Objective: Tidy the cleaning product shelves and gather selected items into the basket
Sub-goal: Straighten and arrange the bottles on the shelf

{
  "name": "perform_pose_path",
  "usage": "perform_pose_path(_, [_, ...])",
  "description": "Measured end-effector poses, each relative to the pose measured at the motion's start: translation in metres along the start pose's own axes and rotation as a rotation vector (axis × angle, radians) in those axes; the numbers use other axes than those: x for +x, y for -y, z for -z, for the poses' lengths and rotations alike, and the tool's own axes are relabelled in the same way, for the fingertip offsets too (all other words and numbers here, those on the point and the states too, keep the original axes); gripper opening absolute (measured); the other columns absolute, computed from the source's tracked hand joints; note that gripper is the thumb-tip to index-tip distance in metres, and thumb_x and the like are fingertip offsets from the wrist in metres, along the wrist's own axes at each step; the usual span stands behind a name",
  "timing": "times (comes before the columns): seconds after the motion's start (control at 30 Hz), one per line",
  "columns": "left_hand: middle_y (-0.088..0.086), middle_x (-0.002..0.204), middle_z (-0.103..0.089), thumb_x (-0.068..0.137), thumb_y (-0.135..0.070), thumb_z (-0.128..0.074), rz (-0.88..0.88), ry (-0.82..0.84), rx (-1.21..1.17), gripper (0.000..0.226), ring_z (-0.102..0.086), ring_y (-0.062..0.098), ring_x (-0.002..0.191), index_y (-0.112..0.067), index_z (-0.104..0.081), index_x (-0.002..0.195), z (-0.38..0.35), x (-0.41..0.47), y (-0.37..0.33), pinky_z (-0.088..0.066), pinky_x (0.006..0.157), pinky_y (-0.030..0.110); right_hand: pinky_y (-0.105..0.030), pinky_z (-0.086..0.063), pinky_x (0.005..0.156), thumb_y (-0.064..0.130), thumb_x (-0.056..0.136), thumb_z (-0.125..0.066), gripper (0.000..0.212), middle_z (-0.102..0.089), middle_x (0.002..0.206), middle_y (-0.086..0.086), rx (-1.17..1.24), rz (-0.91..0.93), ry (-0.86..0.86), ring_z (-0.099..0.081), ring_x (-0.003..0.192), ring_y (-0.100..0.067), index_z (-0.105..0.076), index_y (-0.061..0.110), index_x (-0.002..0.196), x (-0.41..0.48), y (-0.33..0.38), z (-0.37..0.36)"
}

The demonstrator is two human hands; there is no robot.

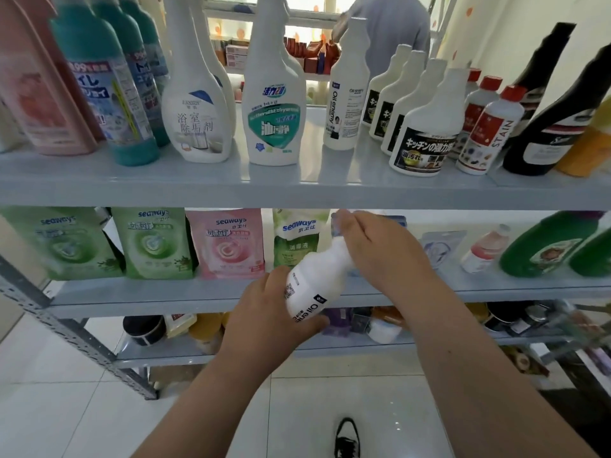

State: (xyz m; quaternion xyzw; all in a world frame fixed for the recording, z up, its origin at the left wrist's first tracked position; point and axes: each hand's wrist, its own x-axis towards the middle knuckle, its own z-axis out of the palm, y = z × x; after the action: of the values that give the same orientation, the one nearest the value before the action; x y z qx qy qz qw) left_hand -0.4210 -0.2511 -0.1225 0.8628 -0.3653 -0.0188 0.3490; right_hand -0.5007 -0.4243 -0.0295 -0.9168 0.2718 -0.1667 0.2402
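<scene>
- gripped in both hands, the white oil enemy bottle (314, 276) is held tilted in front of the middle shelf (165, 295), near centre, with its neck toward 1 o'clock and its base toward 7 o'clock.
- its base is clasped by the left hand (264, 312); its neck and cap are wrapped by the right hand (373, 249).
- the cap is probably being checked or tightened; the base should be kept steady while only the top is turned.
- if it is shelved afterwards, it is best stood upright, label outward, beside its twin (347, 104) at 12 o'clock on the upper shelf (198, 190).
- oil enemy bottles counted: two, one held and one shelved.
- also counted on the upper shelf: three teal bottles (99, 61) at 10 o'clock, four black-labelled refills (426, 137) at 2 o'clock, three red-capped stain bottles (489, 137).
- four seaways pouches (228, 242) are counted at 9 o'clock.
- no basket can be made out with certainty.
</scene>
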Motion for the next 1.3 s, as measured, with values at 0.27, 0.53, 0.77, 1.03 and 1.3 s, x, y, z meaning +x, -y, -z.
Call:
perform_pose_path(0.27, [-0.032,0.106,-0.069,0.07,-0.093,-0.052,-0.016,-0.061,-0.786,0.054,-0.067,-0.01,0.095,-0.065,-0.052,0.116,0.035,0.062,-0.056,-0.051,0.068,0.007,-0.031,-0.051,0.101,0.048,0.103,-0.052,0.039,-0.063,0.133,0.012,0.796,0.35,0.106,-0.059,0.126,-0.012,-0.05,0.045,0.142,0.006,-0.004,-0.018])
perform_pose_path(0.53, [-0.053,0.103,-0.059,0.092,-0.063,-0.039,-0.068,-0.005,-0.883,0.029,-0.055,-0.03,0.096,-0.09,-0.041,0.105,0.039,0.136,-0.102,-0.042,0.069,-0.005,-0.009,-0.054,0.076,0.062,0.075,-0.082,0.056,-0.072,0.114,0.028,0.773,0.302,-0.071,-0.07,0.102,0.006,-0.052,0.065,0.123,0.066,-0.008,0.016])
perform_pose_path(0.77, [-0.01,0.135,-0.052,0.102,-0.055,-0.036,-0.289,-0.211,0.01,0.049,-0.043,-0.001,0.123,-0.034,-0.048,0.144,0.031,0.164,-0.063,-0.034,0.102,0.018,-0.007,-0.052,0.068,0.063,0.069,-0.08,0.051,-0.069,0.105,0.036,0.669,0.188,-0.248,-0.067,0.096,0.013,-0.051,0.061,0.11,0.115,-0.023,0.022])
perform_pose_path(1.03, [0.01,0.127,-0.065,0.085,-0.049,-0.062,-0.391,-0.265,0.496,0.056,-0.061,0.031,0.12,-0.014,-0.067,0.128,-0.006,0.163,-0.027,-0.043,0.106,0.046,-0.044,-0.058,0.089,0.06,0.076,-0.078,0.066,-0.064,0.123,0.011,0.413,0.091,-0.332,-0.062,0.115,-0.017,-0.044,0.037,0.128,0.153,-0.033,0.005])
perform_pose_path(1.3, [0.014,0.123,-0.068,0.072,-0.042,-0.073,-0.48,-0.421,0.527,0.063,-0.062,0.036,0.117,-0.008,-0.07,0.124,-0.022,0.171,-0.016,-0.04,0.107,0.048,-0.04,-0.053,0.082,0.063,0.085,-0.065,0.08,-0.06,0.134,-0.007,0.108,-0.026,-0.377,-0.06,0.117,-0.032,-0.029,0.02,0.141,0.171,-0.035,-0.011])
